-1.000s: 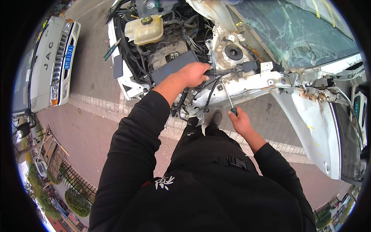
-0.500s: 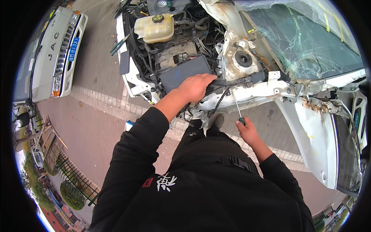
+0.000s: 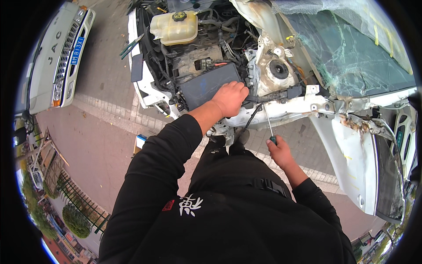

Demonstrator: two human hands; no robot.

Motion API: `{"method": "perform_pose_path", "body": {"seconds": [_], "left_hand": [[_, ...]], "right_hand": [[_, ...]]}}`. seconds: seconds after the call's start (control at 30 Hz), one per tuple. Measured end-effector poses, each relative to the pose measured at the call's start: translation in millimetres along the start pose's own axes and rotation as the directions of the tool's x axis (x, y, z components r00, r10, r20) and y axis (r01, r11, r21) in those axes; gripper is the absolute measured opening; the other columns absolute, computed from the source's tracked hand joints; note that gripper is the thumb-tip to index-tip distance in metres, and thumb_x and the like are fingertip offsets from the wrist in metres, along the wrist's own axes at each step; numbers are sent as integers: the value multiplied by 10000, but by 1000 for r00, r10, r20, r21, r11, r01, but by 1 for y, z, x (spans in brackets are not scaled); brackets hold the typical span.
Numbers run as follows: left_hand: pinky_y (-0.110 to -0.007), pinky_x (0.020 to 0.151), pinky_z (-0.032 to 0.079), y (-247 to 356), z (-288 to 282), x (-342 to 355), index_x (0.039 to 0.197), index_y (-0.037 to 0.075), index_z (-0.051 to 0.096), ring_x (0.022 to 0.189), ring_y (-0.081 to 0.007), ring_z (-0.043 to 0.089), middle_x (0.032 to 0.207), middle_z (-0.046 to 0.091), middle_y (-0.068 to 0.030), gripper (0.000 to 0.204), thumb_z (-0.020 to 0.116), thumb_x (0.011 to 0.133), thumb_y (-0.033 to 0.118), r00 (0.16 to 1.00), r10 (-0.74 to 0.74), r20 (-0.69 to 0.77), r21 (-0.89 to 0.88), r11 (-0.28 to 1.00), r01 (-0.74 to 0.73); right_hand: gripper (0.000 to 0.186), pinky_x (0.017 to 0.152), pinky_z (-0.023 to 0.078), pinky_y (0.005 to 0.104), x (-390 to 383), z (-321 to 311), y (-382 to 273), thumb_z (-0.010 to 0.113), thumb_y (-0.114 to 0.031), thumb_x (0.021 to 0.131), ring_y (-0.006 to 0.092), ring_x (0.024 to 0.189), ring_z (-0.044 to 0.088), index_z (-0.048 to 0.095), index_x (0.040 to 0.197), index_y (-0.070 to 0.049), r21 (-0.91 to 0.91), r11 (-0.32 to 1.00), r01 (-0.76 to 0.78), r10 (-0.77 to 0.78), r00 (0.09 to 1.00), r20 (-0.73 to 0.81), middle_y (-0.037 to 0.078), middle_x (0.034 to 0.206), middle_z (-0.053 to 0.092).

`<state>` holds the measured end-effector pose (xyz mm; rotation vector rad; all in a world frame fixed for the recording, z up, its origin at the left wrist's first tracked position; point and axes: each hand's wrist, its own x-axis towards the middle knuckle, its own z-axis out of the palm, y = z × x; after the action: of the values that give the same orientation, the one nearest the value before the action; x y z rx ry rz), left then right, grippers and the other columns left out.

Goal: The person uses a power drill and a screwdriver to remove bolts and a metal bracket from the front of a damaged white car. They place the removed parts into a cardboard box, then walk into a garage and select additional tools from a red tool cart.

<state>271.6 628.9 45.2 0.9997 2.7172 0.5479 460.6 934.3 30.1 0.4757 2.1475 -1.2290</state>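
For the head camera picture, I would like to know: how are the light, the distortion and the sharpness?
Head view: soft daylight, no hard shadows on the reddish pavement; head view: strong fisheye bending and black corners; head view: left hand, right hand and screwdriver reasonably sharp.

A pale truck (image 3: 50, 66) stands outdoors in soft daylight. Right of the truck runs grey paving (image 3: 105, 57); below it lie a brick strip (image 3: 107, 113), reddish pavement (image 3: 88, 149), a railing fence (image 3: 83, 199) and a round bush (image 3: 75, 221).
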Motion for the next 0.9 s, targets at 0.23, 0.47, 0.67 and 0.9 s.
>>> {"method": "perform_pose_path", "body": {"seconds": [0.23,0.47,0.67,0.9], "left_hand": [[-484,941,602,11,6,1,1137,34,643,1065,-391,718,1143,683,-167,343,736,807,34,995,-31,93,72,997,24],[-484,927,623,26,9,-6,1211,19,604,1050,-393,742,1140,687,-180,391,729,841,16,985,-127,119,88,989,117],[-557,912,621,29,-4,-23,1248,-4,584,1097,-443,743,1252,707,-234,326,683,948,80,970,-230,82,-112,965,239],[-557,927,629,66,13,-41,1260,-5,600,1078,-445,767,1255,732,-251,311,682,1006,155,857,-494,146,-101,854,510]], "right_hand": [[355,747,527,451,1,7,2,709,-358,1090,281,767,646,607,1086,-18,-8,1000,-3,3,1000,-11,153,839,651],[377,747,549,460,-3,7,-5,707,-364,1093,281,743,676,604,1126,-3,-3,999,-36,36,999,41,164,851,676],[399,805,558,485,-7,-1,-7,712,-386,1083,359,833,708,625,1176,-9,-77,995,-58,62,997,51,220,902,698],[429,895,552,523,-14,-6,13,712,-430,1070,477,989,704,621,1139,-16,-130,989,-69,74,997,32,267,1020,729]]}}
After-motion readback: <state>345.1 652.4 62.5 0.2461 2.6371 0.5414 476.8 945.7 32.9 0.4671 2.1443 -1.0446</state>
